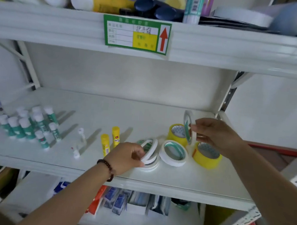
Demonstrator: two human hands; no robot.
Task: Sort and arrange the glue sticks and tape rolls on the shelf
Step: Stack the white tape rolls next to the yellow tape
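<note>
We see the right hand (217,135) pinching a thin white tape roll (187,127) with a green core, held upright on edge above the shelf (109,109). Just below it stand two yellow tape rolls (206,157), one on each side of the hand's fingertips. The left hand (125,157) curls its fingers round the top of a stack of thin white rolls (149,155), tilting it up off the ones beneath. Between the two hands a wider white roll (174,152) lies flat. Just left of the left hand stand two yellow glue sticks (115,136); farther left stand two small white sticks (80,133), then a cluster of green-and-white glue sticks (27,124), all upright.
</note>
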